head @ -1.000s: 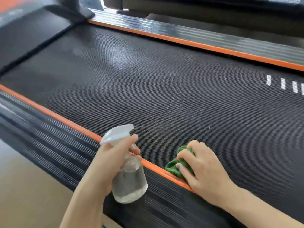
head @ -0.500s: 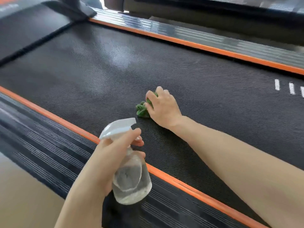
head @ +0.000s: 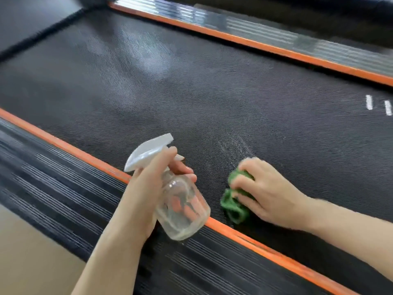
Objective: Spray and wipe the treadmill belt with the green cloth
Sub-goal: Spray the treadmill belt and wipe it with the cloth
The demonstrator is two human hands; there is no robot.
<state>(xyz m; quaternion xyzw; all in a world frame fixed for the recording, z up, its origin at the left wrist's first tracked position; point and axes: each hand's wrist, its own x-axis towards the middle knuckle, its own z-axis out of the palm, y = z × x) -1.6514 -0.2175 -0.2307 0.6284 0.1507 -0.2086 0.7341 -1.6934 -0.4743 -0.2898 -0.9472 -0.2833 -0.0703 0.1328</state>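
The treadmill belt runs diagonally across the view, bounded by a near side rail at lower left and a far side rail at upper right. The floor lies outside the near rail. The cloth rests on the belt just inside the near rail's edge strip, under the right hand. The left hand holds the spray bottle above the near rail, left of the cloth and apart from it, nozzle toward the belt.
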